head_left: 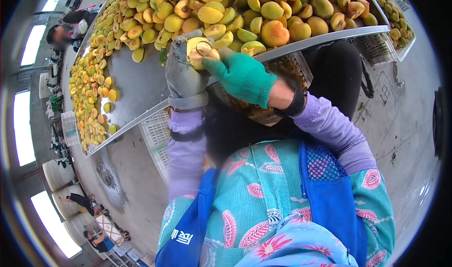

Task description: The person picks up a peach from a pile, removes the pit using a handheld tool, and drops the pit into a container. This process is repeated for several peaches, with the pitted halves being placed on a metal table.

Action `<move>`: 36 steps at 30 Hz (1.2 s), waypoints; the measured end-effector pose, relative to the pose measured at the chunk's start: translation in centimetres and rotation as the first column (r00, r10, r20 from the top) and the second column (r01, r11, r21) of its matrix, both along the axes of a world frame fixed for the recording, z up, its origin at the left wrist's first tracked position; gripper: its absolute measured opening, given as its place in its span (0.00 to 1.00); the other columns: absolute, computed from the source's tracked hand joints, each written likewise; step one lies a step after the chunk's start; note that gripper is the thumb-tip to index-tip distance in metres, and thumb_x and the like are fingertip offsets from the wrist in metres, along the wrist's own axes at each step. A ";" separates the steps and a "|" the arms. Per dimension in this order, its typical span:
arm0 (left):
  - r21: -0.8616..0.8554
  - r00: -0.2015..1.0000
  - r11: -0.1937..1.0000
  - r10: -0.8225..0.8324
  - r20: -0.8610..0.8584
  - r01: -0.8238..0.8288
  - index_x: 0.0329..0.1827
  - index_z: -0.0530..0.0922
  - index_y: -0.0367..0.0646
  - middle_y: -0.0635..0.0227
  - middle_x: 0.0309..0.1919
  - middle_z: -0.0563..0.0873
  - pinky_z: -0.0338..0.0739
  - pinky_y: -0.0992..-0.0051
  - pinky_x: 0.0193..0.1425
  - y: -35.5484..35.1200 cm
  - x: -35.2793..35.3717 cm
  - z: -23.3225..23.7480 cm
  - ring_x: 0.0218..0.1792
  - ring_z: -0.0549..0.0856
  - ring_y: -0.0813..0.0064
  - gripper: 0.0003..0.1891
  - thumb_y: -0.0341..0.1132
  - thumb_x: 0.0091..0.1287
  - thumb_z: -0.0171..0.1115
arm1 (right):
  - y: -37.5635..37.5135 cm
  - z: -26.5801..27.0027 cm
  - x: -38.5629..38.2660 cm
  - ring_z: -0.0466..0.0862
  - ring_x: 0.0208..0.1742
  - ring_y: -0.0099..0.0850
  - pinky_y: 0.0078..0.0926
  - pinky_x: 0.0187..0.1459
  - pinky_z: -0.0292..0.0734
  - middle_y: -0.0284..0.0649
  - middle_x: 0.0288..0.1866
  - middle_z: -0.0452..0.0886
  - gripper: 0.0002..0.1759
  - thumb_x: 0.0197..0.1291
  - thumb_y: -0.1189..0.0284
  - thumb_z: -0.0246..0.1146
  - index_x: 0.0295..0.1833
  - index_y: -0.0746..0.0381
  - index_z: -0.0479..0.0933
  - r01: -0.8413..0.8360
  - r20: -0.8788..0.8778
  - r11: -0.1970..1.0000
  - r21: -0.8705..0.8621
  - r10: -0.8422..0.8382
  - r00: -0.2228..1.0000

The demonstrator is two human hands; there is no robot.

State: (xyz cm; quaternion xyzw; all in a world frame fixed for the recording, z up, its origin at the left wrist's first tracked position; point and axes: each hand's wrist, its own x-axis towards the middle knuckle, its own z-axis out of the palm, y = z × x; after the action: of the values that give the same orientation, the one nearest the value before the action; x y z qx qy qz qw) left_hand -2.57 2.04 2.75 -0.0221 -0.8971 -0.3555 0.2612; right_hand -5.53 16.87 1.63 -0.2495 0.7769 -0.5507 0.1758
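My left hand [186, 76], in a worn grey glove, is closed around a cut yellow peach [195, 50] just above the near rim of the metal table. In a green knit glove, my right hand [245, 76] is pinched at the fruit's right side. A thin curved loop [205, 47] shows against the flesh by its fingertips; the handle is hidden. Right behind both hands lies a big heap of peaches [212, 15], many cut in half, yellow, green and blushed red.
The metal table's raised rim [325, 40] runs in front of me. A white plastic crate [155, 137] stands below it, and a bin of scraps [282, 71] sits between my legs. More peaches fill a crate [398, 24] at right. Other people [61, 36] are at left.
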 end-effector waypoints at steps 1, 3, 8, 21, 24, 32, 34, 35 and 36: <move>0.127 1.000 0.992 -0.004 -0.022 0.007 0.52 0.78 0.38 0.64 0.44 0.85 0.80 0.73 0.51 0.1 -0.1 -0.3 0.44 0.85 0.73 0.15 0.33 0.64 0.68 | 0.2 0.3 0.0 0.83 0.39 0.56 0.48 0.41 0.77 0.57 0.35 0.82 0.27 0.71 0.49 0.50 0.48 0.67 0.73 -0.019 -0.007 1.000 -0.016 0.018 1.000; 0.178 0.998 0.984 -0.005 -0.059 0.016 0.51 0.79 0.39 0.64 0.44 0.85 0.80 0.71 0.51 0.6 -0.1 -0.7 0.43 0.85 0.72 0.14 0.35 0.66 0.65 | 0.5 0.8 0.1 0.83 0.40 0.56 0.47 0.41 0.77 0.58 0.36 0.82 0.27 0.71 0.50 0.50 0.48 0.67 0.73 -0.060 -0.014 0.997 -0.046 0.059 0.998; 0.626 0.998 0.780 0.029 -0.051 0.010 0.50 0.80 0.38 0.62 0.41 0.85 0.80 0.72 0.48 2.1 -0.2 -1.8 0.41 0.85 0.71 0.13 0.37 0.70 0.55 | -0.5 0.1 2.4 0.84 0.34 0.48 0.42 0.36 0.77 0.54 0.33 0.82 0.26 0.71 0.51 0.51 0.47 0.67 0.73 0.085 0.320 0.983 -0.164 -0.029 0.947; 0.252 0.895 0.938 -0.314 0.317 0.239 0.44 0.79 0.32 0.55 0.34 0.86 0.84 0.71 0.36 0.5 -1.1 0.6 0.32 0.87 0.65 0.13 0.34 0.74 0.50 | 0.4 -0.3 2.8 0.70 0.14 0.27 0.27 0.15 0.66 0.35 0.19 0.71 0.25 0.72 0.48 0.48 0.39 0.60 0.72 0.121 0.787 0.953 -0.278 0.153 0.597; 0.277 0.847 0.894 -0.431 0.313 0.352 0.40 0.82 0.34 0.58 0.32 0.85 0.82 0.73 0.33 0.2 -2.3 0.7 0.28 0.85 0.68 0.16 0.39 0.74 0.52 | -0.5 0.6 4.0 0.69 0.13 0.28 0.27 0.13 0.65 0.35 0.18 0.70 0.25 0.70 0.45 0.49 0.38 0.58 0.70 0.283 0.857 0.886 -0.367 0.204 0.474; 0.747 0.684 0.651 -0.606 0.406 0.134 0.40 0.81 0.38 0.63 0.30 0.83 0.78 0.74 0.38 0.7 -2.8 0.6 0.30 0.82 0.73 0.19 0.46 0.75 0.51 | -1.2 0.6 3.9 0.65 0.15 0.22 0.20 0.14 0.58 0.27 0.18 0.65 0.20 0.72 0.46 0.48 0.37 0.50 0.68 0.383 0.870 0.783 -0.491 0.413 0.270; 0.701 0.617 0.607 -0.727 0.300 0.374 0.40 0.80 0.39 0.64 0.31 0.83 0.78 0.75 0.40 0.1 -3.0 1.4 0.32 0.82 0.73 0.19 0.46 0.75 0.50 | 0.0 1.2 3.9 0.65 0.16 0.18 0.18 0.17 0.56 0.22 0.18 0.63 0.20 0.73 0.47 0.48 0.35 0.49 0.68 0.388 0.724 0.641 -0.662 0.680 0.112; 0.596 0.728 0.663 -0.661 0.183 0.452 0.44 0.80 0.42 0.65 0.32 0.82 0.77 0.74 0.41 1.0 -2.1 2.3 0.33 0.82 0.73 0.17 0.47 0.75 0.51 | 0.2 1.1 3.4 0.64 0.16 0.17 0.18 0.18 0.56 0.21 0.18 0.62 0.20 0.73 0.47 0.48 0.34 0.49 0.68 0.400 0.633 0.560 -0.725 0.771 0.068; 0.817 0.817 0.519 -0.567 0.108 0.252 0.45 0.80 0.42 0.66 0.32 0.82 0.77 0.73 0.39 1.7 -1.6 2.0 0.33 0.82 0.72 0.19 0.50 0.74 0.51 | 0.3 0.9 3.0 0.64 0.16 0.16 0.18 0.18 0.55 0.20 0.18 0.62 0.20 0.74 0.48 0.47 0.33 0.49 0.68 0.419 0.528 0.470 -0.777 0.849 0.026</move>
State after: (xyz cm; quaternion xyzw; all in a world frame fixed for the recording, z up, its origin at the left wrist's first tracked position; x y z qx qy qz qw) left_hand -4.13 3.76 4.72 -0.0571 -0.6550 -0.7533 -0.0186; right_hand -2.56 17.18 2.55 -0.0047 -0.0116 -0.7957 0.6056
